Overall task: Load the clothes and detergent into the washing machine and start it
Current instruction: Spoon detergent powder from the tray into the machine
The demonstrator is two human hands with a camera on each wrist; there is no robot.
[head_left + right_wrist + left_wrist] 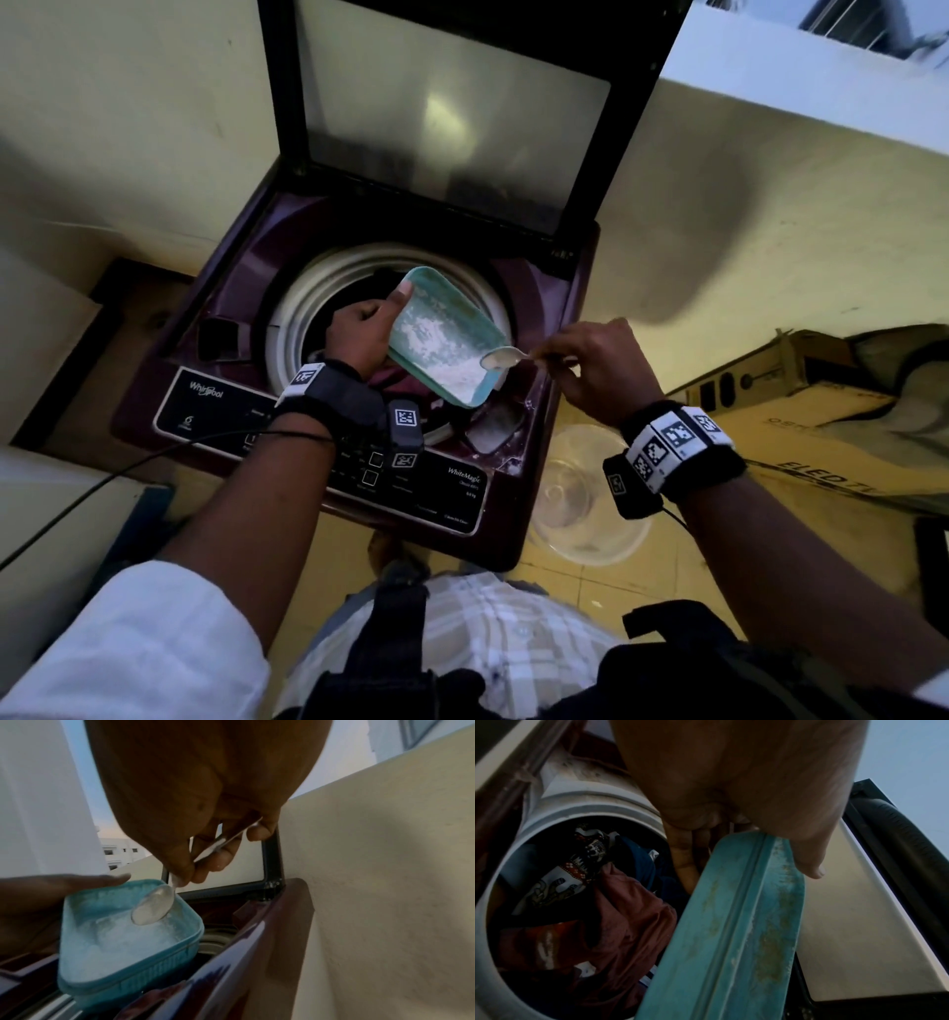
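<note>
Washer drum (559,809) clothes (618,914) (left-wrist only), left hand (362,334) gripping tub (444,336), right hand (598,365) pinching spoon (506,357)

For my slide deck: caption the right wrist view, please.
Right hand dips a spoon into detergent powder in a tilted teal container.

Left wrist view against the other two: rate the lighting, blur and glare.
Left wrist view: dim, clothes murky, hand close and soft. Right wrist view: bright sky backlights the right hand; spoon slightly blurred. Head view: glare patch on the open lid, edges bowed by the wide lens.
</note>
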